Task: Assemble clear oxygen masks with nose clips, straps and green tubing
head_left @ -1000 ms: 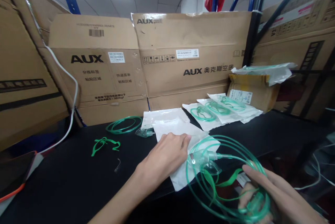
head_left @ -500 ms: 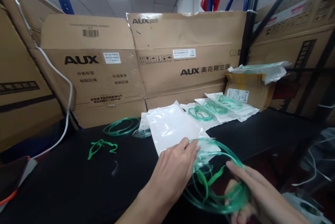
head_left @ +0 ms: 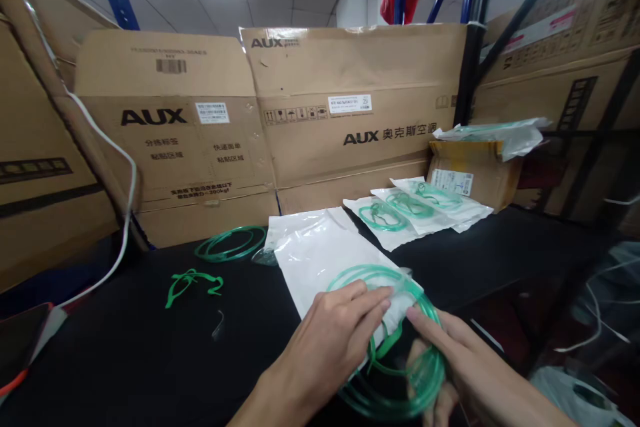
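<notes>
A coil of clear green oxygen tubing (head_left: 387,410) is between my two hands, its upper loops lying over a white pouch (head_left: 313,257). My right hand (head_left: 463,344) grips the coil's right side, thumb on top and fingers curled beneath, with clear plastic, probably a mask, bunched there. My left hand (head_left: 333,327) is closed over the coil's upper part, fingers together on a clear piece I cannot make out fully. A green elastic strap (head_left: 390,342) hangs inside the loops. The tips of my left fingers are partly hidden.
Behind stand cardboard panels (head_left: 305,177). Several packed pouches of green tubing (head_left: 383,217) lie at right, beside a small carton (head_left: 450,164). On the black tabletop (head_left: 125,347) at left are loose tubing (head_left: 230,245), a green strap (head_left: 193,278) and a thin metal strip (head_left: 218,325).
Both hands and the coil have shifted slightly down and left. The coil's upper loops now spread across the pouch, which lies flatter, and the clear part is more covered by my left hand.
</notes>
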`<state>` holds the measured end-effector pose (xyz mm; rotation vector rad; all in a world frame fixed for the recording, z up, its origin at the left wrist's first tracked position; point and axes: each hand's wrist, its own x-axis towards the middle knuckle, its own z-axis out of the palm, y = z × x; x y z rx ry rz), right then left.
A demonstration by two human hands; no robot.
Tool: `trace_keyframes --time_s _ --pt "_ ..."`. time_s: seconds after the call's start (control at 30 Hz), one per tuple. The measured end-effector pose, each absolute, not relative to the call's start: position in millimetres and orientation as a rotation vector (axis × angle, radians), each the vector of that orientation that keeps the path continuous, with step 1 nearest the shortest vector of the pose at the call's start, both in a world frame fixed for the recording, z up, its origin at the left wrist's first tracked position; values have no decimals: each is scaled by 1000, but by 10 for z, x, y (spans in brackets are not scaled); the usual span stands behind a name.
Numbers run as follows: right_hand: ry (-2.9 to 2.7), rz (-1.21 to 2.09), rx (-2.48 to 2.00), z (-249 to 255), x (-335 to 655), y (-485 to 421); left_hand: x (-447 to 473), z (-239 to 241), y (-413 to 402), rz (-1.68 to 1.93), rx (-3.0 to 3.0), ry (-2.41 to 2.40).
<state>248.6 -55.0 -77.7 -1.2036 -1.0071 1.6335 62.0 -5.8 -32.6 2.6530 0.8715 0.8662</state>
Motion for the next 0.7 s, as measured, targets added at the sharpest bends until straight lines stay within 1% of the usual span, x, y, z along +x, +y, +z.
trace_keyframes --time_s 0.1,0.2,0.37,0.53,0.7 --pt "-1054 1637 -1108 -693 2487 -482 615 -355 -88 949 2549 809" --pt "-1032 1661 -1030 -623 2566 -509 621 -365 -104 926 2548 918" --pt "-946 1648 -1039 -566 2703 -636 665 -385 -105 933 2614 1001" --pt "-1016 1633 -879 -629 2528 -594 712 -434 -134 1045 2752 905" --pt "-1031 1604 -740 -811 2369 -466 782 -436 -150 1196 2823 818"
